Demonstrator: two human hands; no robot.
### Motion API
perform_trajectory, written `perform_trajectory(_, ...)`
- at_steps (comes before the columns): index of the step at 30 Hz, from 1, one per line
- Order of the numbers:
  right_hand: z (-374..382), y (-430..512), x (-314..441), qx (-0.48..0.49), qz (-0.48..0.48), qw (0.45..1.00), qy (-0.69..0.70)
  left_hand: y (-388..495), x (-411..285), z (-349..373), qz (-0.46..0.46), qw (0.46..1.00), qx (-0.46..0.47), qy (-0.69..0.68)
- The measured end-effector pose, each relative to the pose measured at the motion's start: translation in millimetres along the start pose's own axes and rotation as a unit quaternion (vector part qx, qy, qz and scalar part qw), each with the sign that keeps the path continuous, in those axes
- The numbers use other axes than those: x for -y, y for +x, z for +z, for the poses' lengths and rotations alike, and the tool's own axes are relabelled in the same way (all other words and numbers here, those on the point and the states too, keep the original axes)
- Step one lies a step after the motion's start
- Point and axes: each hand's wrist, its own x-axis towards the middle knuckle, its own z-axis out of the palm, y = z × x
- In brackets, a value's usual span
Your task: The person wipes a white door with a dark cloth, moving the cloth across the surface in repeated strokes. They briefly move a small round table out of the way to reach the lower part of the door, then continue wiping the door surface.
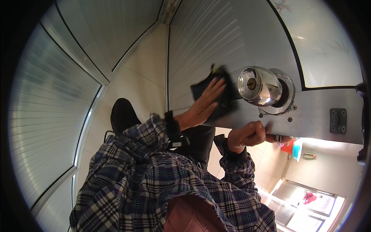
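My left hand (204,104) lies flat over a black cloth (226,92), pressed to the ribbed lower panel of a metal-framed door (211,37). The cloth is blurred, and a small yellow-green patch shows at its upper edge. To the right of it, a shiny round doorknob (259,85) with a keyhole projects from the door. Below the knob, my right hand (249,134) grips the door's edge beside the metal latch bolt (278,138). Some of its fingers are hidden behind the edge.
A dark metal bracket (338,121) is fixed on the door frame right of the knob. Ribbed panels (58,116) stand at the left above pale floor tiles (145,61). Beyond the door edge are a red and blue plastic container (296,149) and a bright window (307,207).
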Motion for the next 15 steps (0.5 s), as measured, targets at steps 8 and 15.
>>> perform_trajectory(8, 4, 14, 2, -0.019, -0.029, 0.999, -0.005, 50, 21, 7, 0.032, 0.998, -0.051, 0.001)
perform_trajectory(15, 5, 15, 7, -0.008, -0.002, 1.0, -0.006, -14, 67, -3, -0.325, 0.942, -0.081, -0.03)
